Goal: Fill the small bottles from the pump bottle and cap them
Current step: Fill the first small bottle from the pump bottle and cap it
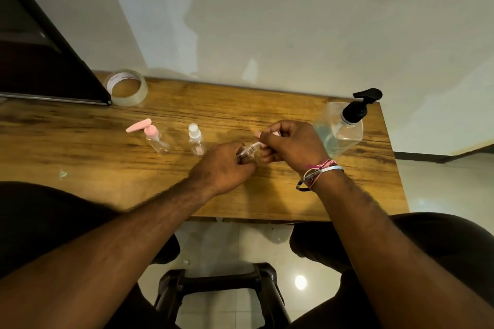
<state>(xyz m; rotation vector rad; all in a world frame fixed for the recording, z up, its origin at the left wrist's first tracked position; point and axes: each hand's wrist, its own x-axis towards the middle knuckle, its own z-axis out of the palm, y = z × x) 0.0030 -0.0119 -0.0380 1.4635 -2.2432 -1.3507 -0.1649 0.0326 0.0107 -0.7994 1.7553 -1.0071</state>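
Between the two hands, a small clear bottle [247, 151] is being gripped by the left hand [224, 168], while its pink-topped pump cap [263, 139] is being pinched by the right hand [291, 144].

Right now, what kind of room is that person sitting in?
Probably a room at home or a small workroom, not a lab: a plain wooden table against a bare wall, a tape roll, a tiled floor underneath.
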